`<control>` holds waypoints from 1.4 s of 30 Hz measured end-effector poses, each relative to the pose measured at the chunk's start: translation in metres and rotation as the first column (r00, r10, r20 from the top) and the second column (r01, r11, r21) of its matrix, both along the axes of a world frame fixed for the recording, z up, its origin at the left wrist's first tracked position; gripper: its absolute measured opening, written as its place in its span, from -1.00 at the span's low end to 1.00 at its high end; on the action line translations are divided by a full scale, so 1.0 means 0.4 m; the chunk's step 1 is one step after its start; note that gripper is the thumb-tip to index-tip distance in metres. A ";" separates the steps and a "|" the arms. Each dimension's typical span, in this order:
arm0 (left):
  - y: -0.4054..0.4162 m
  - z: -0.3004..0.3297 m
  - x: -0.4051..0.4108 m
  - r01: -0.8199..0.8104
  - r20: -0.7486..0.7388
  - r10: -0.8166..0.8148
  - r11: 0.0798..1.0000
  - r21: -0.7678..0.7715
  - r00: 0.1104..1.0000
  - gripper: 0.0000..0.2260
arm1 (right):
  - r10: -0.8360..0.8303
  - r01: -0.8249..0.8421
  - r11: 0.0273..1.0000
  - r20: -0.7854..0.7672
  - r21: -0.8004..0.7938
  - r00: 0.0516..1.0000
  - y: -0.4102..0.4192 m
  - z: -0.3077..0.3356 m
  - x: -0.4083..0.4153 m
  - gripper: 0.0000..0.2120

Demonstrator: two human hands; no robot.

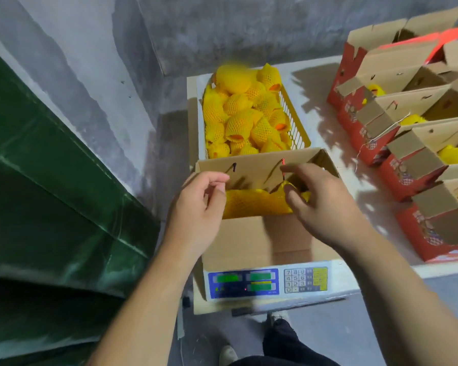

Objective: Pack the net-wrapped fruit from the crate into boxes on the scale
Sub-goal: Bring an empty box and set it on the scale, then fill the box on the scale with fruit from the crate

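A yellow plastic crate at the back of the table is heaped with fruit in yellow foam nets. In front of it an open cardboard box stands on the scale, with net-wrapped fruit lying inside. My left hand is at the box's left wall, its fingers curled over the edge. My right hand reaches into the right side of the box, thumb and fingers curved round a netted fruit there. That fruit is mostly hidden by the hand.
Several red and brown cartons with raised flaps stand in a row on the white table to the right, some holding yellow fruit. A green tarpaulin covers the left. A grey wall rises behind. My legs and shoes are below the scale.
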State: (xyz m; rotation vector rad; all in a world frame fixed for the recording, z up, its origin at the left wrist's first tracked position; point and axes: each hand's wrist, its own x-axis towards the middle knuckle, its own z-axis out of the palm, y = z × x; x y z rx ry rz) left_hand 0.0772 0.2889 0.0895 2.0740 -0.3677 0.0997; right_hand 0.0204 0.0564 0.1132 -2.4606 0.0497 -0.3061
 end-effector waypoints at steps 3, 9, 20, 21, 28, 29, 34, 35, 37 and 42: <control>-0.036 0.013 0.075 -0.022 0.005 0.022 0.998 0.057 1.000 -0.81 | -0.127 0.125 0.991 -0.064 -0.038 0.990 -0.115 0.023 0.114 -0.62; -0.148 0.033 0.265 -0.002 -0.075 0.019 0.974 0.225 0.997 -0.80 | -0.008 -0.032 0.992 -0.308 -0.124 0.951 -0.241 -0.043 0.423 -0.52; -0.295 -0.036 0.498 0.269 -0.546 0.054 0.827 0.493 0.836 -0.55 | 0.091 -0.193 0.978 -0.671 -0.079 0.736 -0.228 -0.256 0.681 -0.09; -0.314 -0.045 0.528 0.285 -0.564 0.067 0.810 0.512 0.823 -0.51 | 0.105 -0.148 0.989 -0.684 -0.004 0.722 -0.235 -0.259 0.678 -0.09; -0.419 -0.151 0.620 0.472 -0.639 0.101 0.589 0.656 0.763 -0.59 | 0.084 0.032 0.984 -0.618 0.174 0.782 -0.236 -0.275 0.669 -0.08; -0.429 -0.164 0.620 0.445 -0.643 0.136 0.615 0.651 0.754 -0.55 | 0.068 0.050 0.985 -0.644 0.162 0.762 -0.233 -0.280 0.677 -0.05; -0.431 -0.172 0.611 0.380 -0.548 0.247 0.500 0.779 0.799 -0.25 | -0.025 0.092 0.994 -0.713 0.056 0.701 -0.217 -0.296 0.703 0.16; -0.426 -0.169 0.609 0.363 -0.543 0.270 0.504 0.784 0.795 -0.20 | -0.036 0.103 0.993 -0.707 0.053 0.706 -0.213 -0.293 0.707 0.13; -0.420 -0.170 0.607 0.342 -0.568 0.302 0.557 0.757 0.766 -0.15 | -0.042 0.086 0.996 -0.689 0.030 0.724 -0.209 -0.288 0.710 -0.02; -0.404 -0.180 0.598 0.261 -0.588 0.313 0.674 0.691 0.746 -0.17 | -0.012 -0.029 0.998 -0.634 -0.054 0.773 -0.202 -0.279 0.695 -0.37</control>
